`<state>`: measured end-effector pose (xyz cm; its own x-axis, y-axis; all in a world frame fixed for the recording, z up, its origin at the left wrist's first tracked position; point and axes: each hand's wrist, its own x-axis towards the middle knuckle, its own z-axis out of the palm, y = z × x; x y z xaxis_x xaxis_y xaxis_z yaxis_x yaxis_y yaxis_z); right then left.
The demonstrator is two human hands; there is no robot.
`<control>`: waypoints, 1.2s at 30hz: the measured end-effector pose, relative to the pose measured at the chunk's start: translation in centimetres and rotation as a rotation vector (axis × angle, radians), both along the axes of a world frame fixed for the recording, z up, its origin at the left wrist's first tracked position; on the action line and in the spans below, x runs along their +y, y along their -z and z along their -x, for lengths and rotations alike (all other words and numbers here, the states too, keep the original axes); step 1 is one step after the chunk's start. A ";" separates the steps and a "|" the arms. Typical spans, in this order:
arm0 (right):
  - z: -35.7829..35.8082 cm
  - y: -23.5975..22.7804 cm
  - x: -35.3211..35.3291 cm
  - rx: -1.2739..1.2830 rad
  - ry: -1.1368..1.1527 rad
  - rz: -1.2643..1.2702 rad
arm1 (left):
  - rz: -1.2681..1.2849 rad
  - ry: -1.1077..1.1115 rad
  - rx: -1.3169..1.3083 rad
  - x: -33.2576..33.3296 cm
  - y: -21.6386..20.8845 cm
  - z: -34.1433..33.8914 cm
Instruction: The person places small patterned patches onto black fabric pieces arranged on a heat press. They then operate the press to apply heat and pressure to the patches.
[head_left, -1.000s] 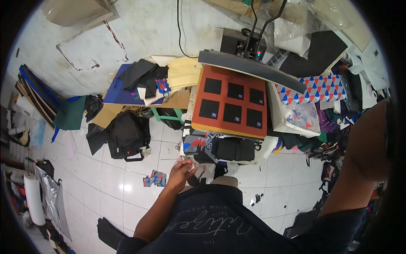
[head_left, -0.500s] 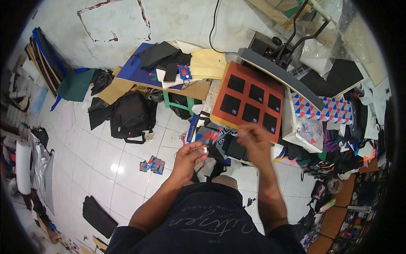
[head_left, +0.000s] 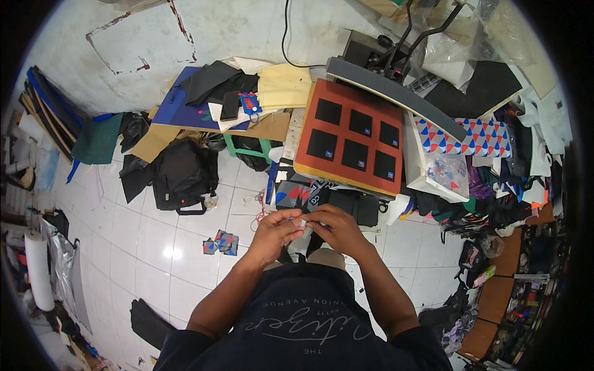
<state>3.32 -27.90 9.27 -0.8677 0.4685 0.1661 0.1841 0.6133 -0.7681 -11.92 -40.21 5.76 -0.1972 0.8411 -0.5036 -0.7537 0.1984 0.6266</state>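
Note:
My left hand (head_left: 273, 235) pinches a small white piece (head_left: 302, 223), too small to make out further, in front of my body. The fingertips of my right hand (head_left: 337, 230) close on the same piece from the other side. Beyond the hands lies the orange-red bed (head_left: 348, 146) of an opened heat press, with several black fabric squares on it. Most squares carry a small blue print at a corner; on the far left square (head_left: 328, 112) none shows. The grey upper plate (head_left: 396, 96) is raised at the back.
Stacked black pieces (head_left: 356, 207) and a grey, red and blue patterned piece (head_left: 292, 195) lie between bed and hands. A white box (head_left: 437, 175) stands right of the press. A black backpack (head_left: 184, 176) and small patterned pieces (head_left: 226, 243) are on the tiled floor. A phone (head_left: 230, 105) lies at far left.
My right hand has come from beside the bed's near edge down and left to meet my left hand at the white piece. The view has shifted slightly.

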 end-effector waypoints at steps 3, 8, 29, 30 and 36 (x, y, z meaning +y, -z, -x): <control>-0.1 0.9 0.8 -0.006 -0.023 0.072 | 0.016 0.049 0.031 0.3 -0.4 0.1; 0.0 1.7 1.7 -0.036 0.147 0.578 | 0.051 -0.076 -0.078 1.1 0.0 -0.2; -4.1 3.9 10.1 -0.120 0.071 0.589 | 0.180 -0.130 0.036 9.6 2.8 -7.7; -4.2 3.9 10.3 -0.135 0.060 0.611 | 0.163 -0.149 -0.004 9.5 3.4 -8.1; -4.9 4.6 10.7 -0.093 0.024 0.755 | 0.122 -0.282 -0.156 9.2 4.5 -9.3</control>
<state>8.20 -17.24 4.64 -0.8508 0.4446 -0.2802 0.2752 -0.0773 -0.9583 -2.59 -30.98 1.24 -0.3259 0.6964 -0.6394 -0.8743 0.0352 0.4841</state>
